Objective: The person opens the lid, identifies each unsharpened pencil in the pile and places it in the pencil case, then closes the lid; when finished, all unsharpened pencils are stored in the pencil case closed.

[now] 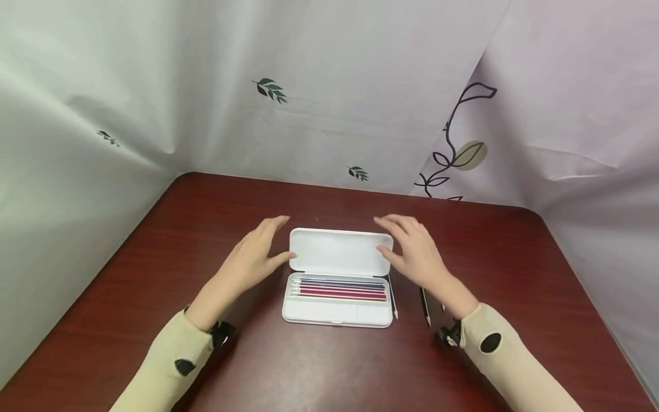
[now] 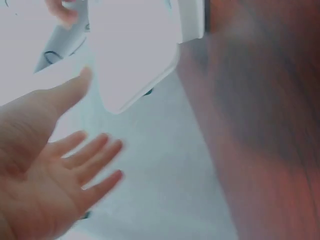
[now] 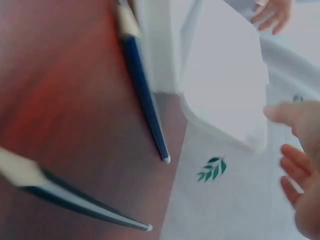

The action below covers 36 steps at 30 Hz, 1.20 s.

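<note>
A white pencil case lies on the table with its lid raised. Several red and blue pencils lie side by side in its base. At the lid's left side is my left hand, fingers spread and thumb close to the edge. My right hand is held at the opposite side, its thumb overlapping the lid's right edge in the head view. Whether either thumb touches the lid, I cannot tell. In the right wrist view, a dark blue pencil lies alongside the case. Both hands hold nothing.
A dark striped pencil lies further right on the brown table, partly hidden by my right arm in the head view. A pale cloth with leaf prints hangs behind the table and along its sides.
</note>
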{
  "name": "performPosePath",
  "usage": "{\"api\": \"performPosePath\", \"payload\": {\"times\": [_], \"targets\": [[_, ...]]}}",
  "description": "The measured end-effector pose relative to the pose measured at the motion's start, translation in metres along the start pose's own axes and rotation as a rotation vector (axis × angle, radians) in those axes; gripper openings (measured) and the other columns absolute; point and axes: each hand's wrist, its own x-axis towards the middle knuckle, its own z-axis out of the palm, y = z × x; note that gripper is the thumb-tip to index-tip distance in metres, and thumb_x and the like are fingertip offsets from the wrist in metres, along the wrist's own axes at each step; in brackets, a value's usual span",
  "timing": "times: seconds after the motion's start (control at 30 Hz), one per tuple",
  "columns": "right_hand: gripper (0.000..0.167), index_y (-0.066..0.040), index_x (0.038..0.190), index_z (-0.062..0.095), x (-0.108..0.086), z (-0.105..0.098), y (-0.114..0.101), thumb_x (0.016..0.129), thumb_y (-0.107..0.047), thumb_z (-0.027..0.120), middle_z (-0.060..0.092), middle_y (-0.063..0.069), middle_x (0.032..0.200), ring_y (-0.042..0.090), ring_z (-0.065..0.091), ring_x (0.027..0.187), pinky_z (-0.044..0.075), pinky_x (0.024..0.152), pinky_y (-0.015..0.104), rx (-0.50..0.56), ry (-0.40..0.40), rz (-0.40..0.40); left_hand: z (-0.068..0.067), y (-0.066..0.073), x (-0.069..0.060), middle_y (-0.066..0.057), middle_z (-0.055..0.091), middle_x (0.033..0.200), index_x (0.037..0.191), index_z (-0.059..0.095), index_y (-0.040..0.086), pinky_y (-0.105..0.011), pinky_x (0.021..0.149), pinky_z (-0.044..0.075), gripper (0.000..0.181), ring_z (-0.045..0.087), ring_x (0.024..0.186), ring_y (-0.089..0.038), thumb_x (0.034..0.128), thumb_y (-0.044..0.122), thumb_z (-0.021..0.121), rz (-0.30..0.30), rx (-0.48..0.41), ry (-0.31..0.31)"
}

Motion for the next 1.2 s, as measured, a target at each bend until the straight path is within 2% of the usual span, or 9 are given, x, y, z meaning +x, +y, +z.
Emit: {"api": "performPosePath", "payload": {"times": [0.17,0.33,0.53,0.67,0.77,0.87,0.93,1.1,1.2], "targets": [[0.056,-0.007,0.128,0.054,-0.002,0.002,0.019,0.078,-0.017,0.075,0.057,0.012,0.124,0.028,0.053,0.115,0.042,0.094,0.048,0.149,-0.193,0.16,0.02,-0.008,0.029,-0.016,0.052,0.129,0.138,0.039,0.003,-0.046,0.096,0.042,0.069,0.052,0.117,-0.031,0.0793,0.016,0.074,0.069,-0.194,-0.04],[0.037,-0.006,0.115,0.063,-0.01,0.009,0.019,0.08,-0.014,0.073,0.066,0.009,0.108,0.021,0.062,0.091,0.05,0.076,0.039,0.204,-0.211,0.213,0.034,-0.01,0.036,-0.014,0.063,0.11,0.117,0.06,-0.001,-0.04,0.078,0.052,0.044,0.061,0.095,-0.026,0.0749,-0.002,0.073,0.189,-0.227,0.026],[0.028,-0.007,0.106,0.063,-0.015,0.007,0.006,0.081,-0.012,0.072,0.068,0.006,0.093,0.014,0.055,0.069,0.045,0.061,0.03,0.168,-0.162,0.173,0.035,-0.006,0.029,-0.007,0.061,0.097,0.104,0.066,0.001,-0.022,0.053,0.044,0.033,0.05,0.064,-0.013,0.0727,-0.009,0.072,0.309,-0.189,0.115],[0.021,-0.009,0.102,0.06,-0.024,0.0,-0.005,0.083,-0.01,0.068,0.067,0.002,0.084,0.007,0.05,0.057,0.044,0.053,0.025,0.137,-0.161,0.103,0.03,0.002,0.02,-0.006,0.06,0.096,0.099,0.065,0.002,-0.02,0.059,0.048,0.031,0.058,0.075,-0.013,0.0722,-0.012,0.07,0.414,-0.119,0.142],[0.021,-0.01,0.104,0.059,-0.035,-0.004,-0.014,0.084,-0.008,0.065,0.067,0.0,0.086,0.005,0.054,0.061,0.047,0.055,0.025,0.09,-0.171,0.015,0.028,0.014,0.008,-0.005,0.062,0.095,0.099,0.064,0.002,-0.021,0.068,0.052,0.034,0.062,0.083,-0.016,0.0705,-0.016,0.067,0.448,-0.018,0.137],[0.029,-0.01,0.112,0.06,-0.049,-0.007,-0.023,0.083,-0.008,0.064,0.067,0.001,0.101,0.009,0.063,0.081,0.053,0.067,0.029,0.043,-0.203,-0.063,0.032,0.025,-0.011,-0.008,0.064,0.106,0.111,0.061,0.002,-0.027,0.077,0.053,0.045,0.064,0.095,-0.02,0.0692,-0.016,0.065,0.411,0.07,0.03],[0.039,-0.01,0.121,0.057,-0.061,-0.008,-0.029,0.084,-0.015,0.065,0.064,0.004,0.115,0.015,0.063,0.099,0.053,0.079,0.034,0.014,-0.245,-0.102,0.036,0.031,-0.024,-0.011,0.06,0.12,0.123,0.056,0.004,-0.034,0.089,0.05,0.049,0.059,0.108,-0.024,0.076,-0.006,0.066,0.365,0.101,-0.081],[0.068,-0.012,0.142,0.038,-0.087,-0.006,-0.041,0.086,-0.043,0.061,0.041,0.01,0.144,0.023,0.04,0.131,0.039,0.101,0.045,-0.036,-0.399,-0.144,0.042,0.039,-0.048,-0.014,0.025,0.152,0.147,0.027,0.009,-0.049,0.11,0.021,0.069,0.023,0.139,-0.032,0.0911,0.04,0.054,0.241,0.064,-0.383],[0.078,-0.012,0.146,0.03,-0.095,-0.003,-0.044,0.086,-0.053,0.056,0.029,0.012,0.15,0.024,0.03,0.137,0.033,0.104,0.049,-0.067,-0.463,-0.15,0.043,0.043,-0.054,-0.013,0.009,0.156,0.15,0.015,0.01,-0.051,0.111,0.015,0.073,0.007,0.142,-0.033,0.0935,0.046,0.045,0.196,0.073,-0.5]]}}
